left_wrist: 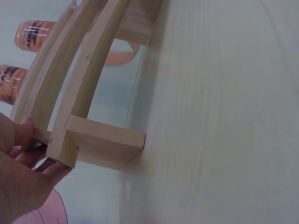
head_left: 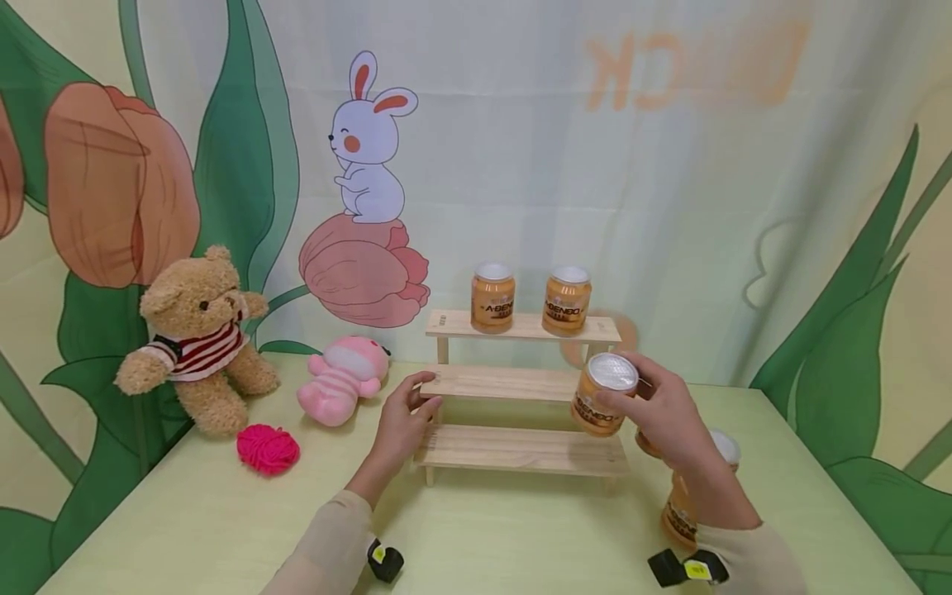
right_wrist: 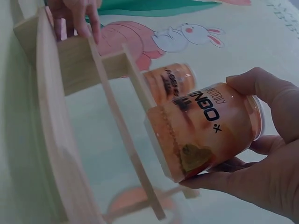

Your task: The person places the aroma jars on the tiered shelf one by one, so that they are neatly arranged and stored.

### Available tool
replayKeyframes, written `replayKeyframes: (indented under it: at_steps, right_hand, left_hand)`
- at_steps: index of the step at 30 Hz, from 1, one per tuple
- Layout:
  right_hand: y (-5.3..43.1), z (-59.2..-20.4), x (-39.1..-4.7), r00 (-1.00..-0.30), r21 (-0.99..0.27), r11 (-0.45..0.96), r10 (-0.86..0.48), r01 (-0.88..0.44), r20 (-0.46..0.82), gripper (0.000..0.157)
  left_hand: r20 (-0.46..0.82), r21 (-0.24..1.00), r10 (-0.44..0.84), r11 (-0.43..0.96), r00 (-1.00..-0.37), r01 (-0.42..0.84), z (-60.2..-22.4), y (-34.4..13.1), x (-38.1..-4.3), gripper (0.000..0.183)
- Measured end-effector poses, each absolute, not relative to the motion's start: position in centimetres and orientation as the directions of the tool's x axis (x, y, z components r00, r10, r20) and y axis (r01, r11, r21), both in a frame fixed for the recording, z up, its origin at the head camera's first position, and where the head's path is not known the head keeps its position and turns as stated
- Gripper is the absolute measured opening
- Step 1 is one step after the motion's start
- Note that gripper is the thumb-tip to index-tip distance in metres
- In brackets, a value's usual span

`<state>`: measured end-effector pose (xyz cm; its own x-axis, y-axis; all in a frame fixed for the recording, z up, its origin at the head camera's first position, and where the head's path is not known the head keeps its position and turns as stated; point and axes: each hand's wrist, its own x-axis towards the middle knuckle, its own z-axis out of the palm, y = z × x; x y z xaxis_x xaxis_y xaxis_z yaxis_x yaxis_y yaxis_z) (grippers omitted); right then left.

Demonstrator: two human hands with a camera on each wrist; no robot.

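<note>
A three-step wooden shelf (head_left: 513, 450) stands on the table. My left hand (head_left: 405, 420) grips the left end of its middle step, thumb and fingers around the board's end in the left wrist view (left_wrist: 23, 172). My right hand (head_left: 669, 413) holds an orange-labelled jar (right_wrist: 210, 126) with a silvery lid, thumb on one side and fingers on the other. That jar is tilted in front of the right end of the middle step. On the top step stand two matching jars, a left jar (head_left: 492, 299) and a right jar (head_left: 568, 302).
More of these jars (head_left: 678, 516) stand on the table at the right, partly hidden behind my right hand and forearm. To the left are a teddy bear (head_left: 204, 339), a pink plush toy (head_left: 344, 380) and a ball of pink yarn (head_left: 268, 449). A printed curtain (head_left: 669, 207) hangs behind.
</note>
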<state>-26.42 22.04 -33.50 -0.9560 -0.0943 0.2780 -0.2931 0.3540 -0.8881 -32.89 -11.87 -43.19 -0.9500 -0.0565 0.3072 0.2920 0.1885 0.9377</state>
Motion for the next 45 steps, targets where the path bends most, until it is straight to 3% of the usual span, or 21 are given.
replayKeyframes:
  at_steps: [11,23,27,32,45]
  right_hand:
    - [16.7,-33.7,-29.3,-0.904,-0.882,0.232,-0.233,-0.41,0.358,0.061]
    - [14.2,-34.7,-30.9,-0.897,-0.877,0.225,-0.238,-0.425,0.373,0.054]
    - [12.8,-34.8,-31.8,-0.904,-0.888,0.214,-0.232,-0.407,0.358,0.056]
    - [11.0,-35.0,-32.8,-0.949,-0.945,0.148,-0.165,-0.292,0.268,0.064]
    - [9.0,-35.4,-33.5,-0.957,-0.941,0.178,-0.093,-0.288,0.275,0.062]
  left_hand:
    - [0.331,0.931,-0.069,0.184,-0.941,0.314,-43.5,-12.0,-33.3,0.037]
    - [0.325,0.934,-0.065,0.178,-0.944,0.309,-43.7,-11.5,-33.2,0.035]
    - [0.314,0.937,-0.071,0.181,-0.947,0.298,-43.6,-11.6,-33.2,0.037]
    - [0.299,0.941,-0.078,0.191,-0.951,0.28,-43.5,-11.6,-33.3,0.038]
    - [0.296,0.943,-0.065,0.18,-0.953,0.281,-41.2,-11.3,-31.3,0.038]
